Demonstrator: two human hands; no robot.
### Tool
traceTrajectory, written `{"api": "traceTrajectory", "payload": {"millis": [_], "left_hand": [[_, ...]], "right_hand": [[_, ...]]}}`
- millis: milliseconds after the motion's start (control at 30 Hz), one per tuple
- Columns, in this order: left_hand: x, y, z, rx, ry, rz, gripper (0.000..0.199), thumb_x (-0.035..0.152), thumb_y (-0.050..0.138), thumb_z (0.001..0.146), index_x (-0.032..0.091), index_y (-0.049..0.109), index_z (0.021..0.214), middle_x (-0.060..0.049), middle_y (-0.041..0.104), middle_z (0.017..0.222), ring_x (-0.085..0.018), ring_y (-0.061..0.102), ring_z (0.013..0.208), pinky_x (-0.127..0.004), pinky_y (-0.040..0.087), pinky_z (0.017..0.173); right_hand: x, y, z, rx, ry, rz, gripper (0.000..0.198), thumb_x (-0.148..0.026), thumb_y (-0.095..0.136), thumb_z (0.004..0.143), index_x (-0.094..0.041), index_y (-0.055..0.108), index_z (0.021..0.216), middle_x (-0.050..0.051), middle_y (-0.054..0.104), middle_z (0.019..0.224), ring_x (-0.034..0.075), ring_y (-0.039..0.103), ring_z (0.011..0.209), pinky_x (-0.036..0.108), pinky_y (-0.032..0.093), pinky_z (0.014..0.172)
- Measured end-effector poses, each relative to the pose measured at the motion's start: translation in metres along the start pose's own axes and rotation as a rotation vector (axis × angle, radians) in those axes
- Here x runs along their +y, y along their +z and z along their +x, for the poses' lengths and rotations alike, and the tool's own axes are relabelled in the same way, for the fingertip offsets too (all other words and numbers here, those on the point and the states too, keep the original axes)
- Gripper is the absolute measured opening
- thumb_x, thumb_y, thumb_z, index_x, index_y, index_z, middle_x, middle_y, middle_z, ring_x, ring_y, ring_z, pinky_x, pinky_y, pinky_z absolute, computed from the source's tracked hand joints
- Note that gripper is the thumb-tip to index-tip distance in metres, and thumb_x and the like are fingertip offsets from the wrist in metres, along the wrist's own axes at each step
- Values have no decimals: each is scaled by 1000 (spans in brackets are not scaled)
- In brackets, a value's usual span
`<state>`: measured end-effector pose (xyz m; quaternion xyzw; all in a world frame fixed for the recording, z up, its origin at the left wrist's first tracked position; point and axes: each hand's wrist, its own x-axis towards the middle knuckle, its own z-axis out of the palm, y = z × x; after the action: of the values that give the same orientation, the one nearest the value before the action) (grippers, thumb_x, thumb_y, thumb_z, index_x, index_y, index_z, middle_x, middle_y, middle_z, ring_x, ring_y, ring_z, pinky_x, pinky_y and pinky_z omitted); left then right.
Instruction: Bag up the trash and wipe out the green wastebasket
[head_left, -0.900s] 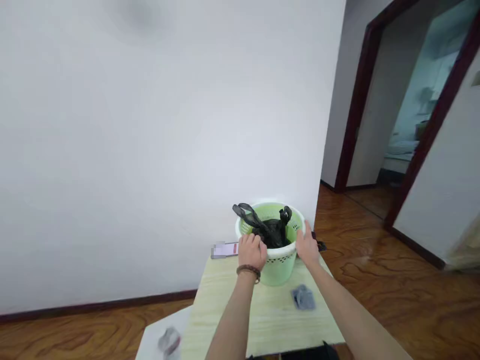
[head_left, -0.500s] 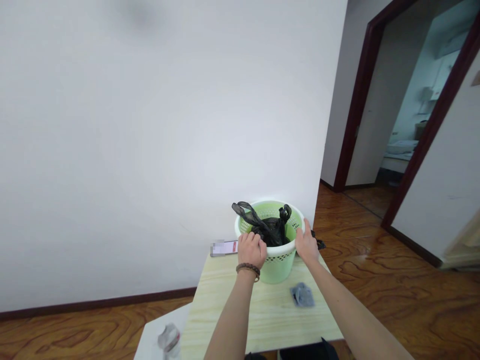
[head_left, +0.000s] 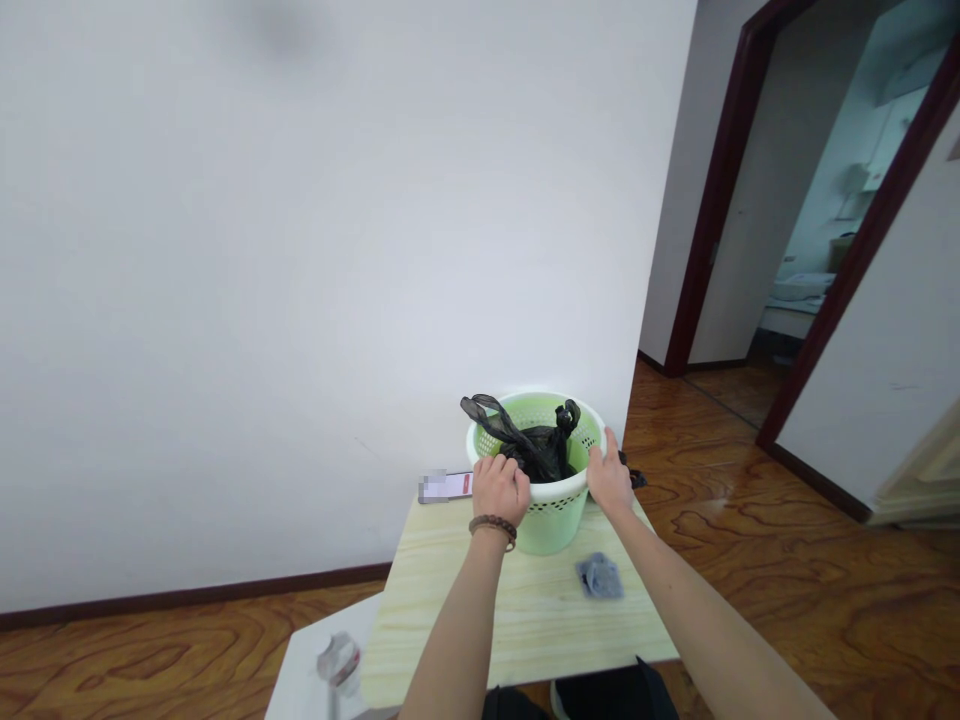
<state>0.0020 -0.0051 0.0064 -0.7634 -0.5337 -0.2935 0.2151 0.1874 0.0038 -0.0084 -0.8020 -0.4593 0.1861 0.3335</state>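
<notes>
At the far left, a plain white wall (head_left: 262,300) runs down to a dark skirting board (head_left: 187,592) and a wood-grained floor (head_left: 112,650). Next comes a low white surface (head_left: 300,655) carrying a crumpled, whitish see-through item (head_left: 341,660), too blurred to name. To its right stands the pale wood-grained bench (head_left: 420,610), with a phone (head_left: 445,486) lying face up near its back left corner, screen lit and partly pixelated. Just beside the phone, the left hand (head_left: 500,488), a brown beaded bracelet (head_left: 493,525) at its wrist, is clamped over the near left rim of the basket (head_left: 551,528). This light green basket with a white rim stands upright at the back of the bench, near the wall; inside sits a black plastic bag (head_left: 541,455), its loops rising above the rim. A small grey-blue bundle (head_left: 600,576) lies in front, apart from the basket. The right hand (head_left: 610,478) grips the rim's right side, well apart from the left. Just beyond it a dark item (head_left: 637,478) partly shows. Farthest right is a dark red door frame (head_left: 709,240).
</notes>
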Motion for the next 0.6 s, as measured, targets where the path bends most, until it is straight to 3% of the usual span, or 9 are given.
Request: {"api": "traceTrajectory", "payload": {"millis": [333, 600], "left_hand": [[-1, 2, -1, 5, -13, 6, 19, 24, 37, 81, 20, 47, 65, -6, 51, 74, -20, 43, 77, -36, 32, 78], [-1, 1, 0, 6, -7, 2, 20, 24, 37, 81, 20, 48, 65, -7, 50, 75, -20, 44, 77, -36, 32, 78]], "right_hand": [[1, 5, 4, 17, -16, 22, 56, -50, 15, 86, -31, 3, 138, 12, 55, 108, 26, 56, 88, 40, 39, 75], [0, 4, 4, 15, -26, 27, 57, -48, 16, 87, -28, 3, 139, 13, 54, 110, 24, 56, 89, 39, 37, 78]]}}
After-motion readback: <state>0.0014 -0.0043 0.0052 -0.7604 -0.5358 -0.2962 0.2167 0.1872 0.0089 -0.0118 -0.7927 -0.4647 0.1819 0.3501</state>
